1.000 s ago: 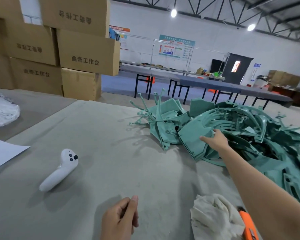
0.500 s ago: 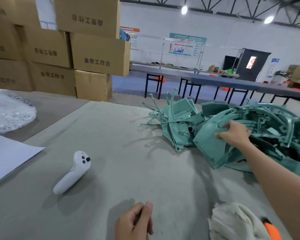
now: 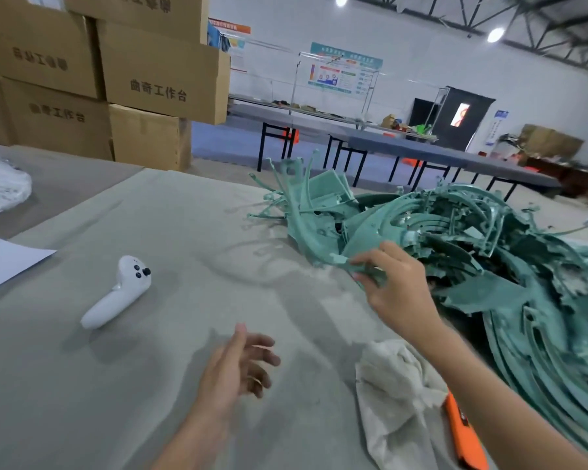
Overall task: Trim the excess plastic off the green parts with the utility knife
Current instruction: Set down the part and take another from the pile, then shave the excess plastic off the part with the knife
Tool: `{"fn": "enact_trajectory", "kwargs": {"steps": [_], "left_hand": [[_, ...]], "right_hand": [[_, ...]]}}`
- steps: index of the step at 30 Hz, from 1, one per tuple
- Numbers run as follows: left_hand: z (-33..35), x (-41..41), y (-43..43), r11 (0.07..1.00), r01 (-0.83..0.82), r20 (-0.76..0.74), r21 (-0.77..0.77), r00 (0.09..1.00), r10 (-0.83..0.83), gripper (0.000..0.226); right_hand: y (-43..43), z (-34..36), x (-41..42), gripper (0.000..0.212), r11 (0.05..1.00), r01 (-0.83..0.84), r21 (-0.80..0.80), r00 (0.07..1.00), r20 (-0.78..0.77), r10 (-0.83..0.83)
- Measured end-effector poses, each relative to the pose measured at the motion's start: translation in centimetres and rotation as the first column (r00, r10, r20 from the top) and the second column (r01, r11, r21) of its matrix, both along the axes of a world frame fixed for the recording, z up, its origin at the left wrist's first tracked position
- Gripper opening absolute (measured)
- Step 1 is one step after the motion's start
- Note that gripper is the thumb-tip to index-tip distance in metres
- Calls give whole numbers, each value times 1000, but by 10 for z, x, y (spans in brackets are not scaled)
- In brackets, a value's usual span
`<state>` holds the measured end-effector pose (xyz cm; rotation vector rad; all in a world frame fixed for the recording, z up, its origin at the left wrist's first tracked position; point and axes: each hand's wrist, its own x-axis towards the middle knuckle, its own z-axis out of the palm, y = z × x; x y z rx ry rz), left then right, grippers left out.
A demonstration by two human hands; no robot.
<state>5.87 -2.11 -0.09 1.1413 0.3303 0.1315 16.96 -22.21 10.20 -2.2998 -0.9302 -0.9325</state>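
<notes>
Closest to me, the left hand hovers low over the grey-covered table, its fingers loosely spread and holding nothing. Just to its right a crumpled off-white cloth lies on the table. The orange utility knife sits at the cloth's right edge, showing only between the cloth and the right forearm that crosses over it. The knife's long axis runs away from me, leaning slightly left. I cannot make out which end carries the blade, since one end is covered and the other is cut off by the bottom edge.

Further out to the left, a white controller lies on its side, well apart from both hands, with its head (the end with the dark buttons) pointing away and to the right. A sheet of paper shows at the left edge.

Mid-table, the right hand pinches the near corner of a green part, thumb and fingers clamped on its edge. That part is raised at the left front of the pile of green parts, and its long curved rib sweeps up and away to the left.

Beyond are a plastic bag, stacked cardboard boxes, long tables and a notice board.
</notes>
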Motion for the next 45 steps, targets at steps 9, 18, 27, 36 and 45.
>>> {"fn": "enact_trajectory", "kwargs": {"steps": [9,18,27,36,45], "left_hand": [[9,-11,16,870,422,67,-254,905,-419,56],[7,-8,7,995,100,146,-28,985,-95,24],[7,-9,6,998,62,223,21,973,-65,15],[4,-8,6,998,45,243,-42,969,-33,12],[4,-8,9,993,100,206,-55,975,-86,9]], "right_hand": [[12,-79,-80,17,955,-295,18,954,-41,296],[-76,-78,-102,28,955,260,145,928,-311,-205],[-137,-111,-87,33,690,604,-398,395,-603,-693],[-120,-81,-80,23,737,671,-87,585,-548,-598],[-26,-62,-64,19,758,339,557,757,-640,132]]}}
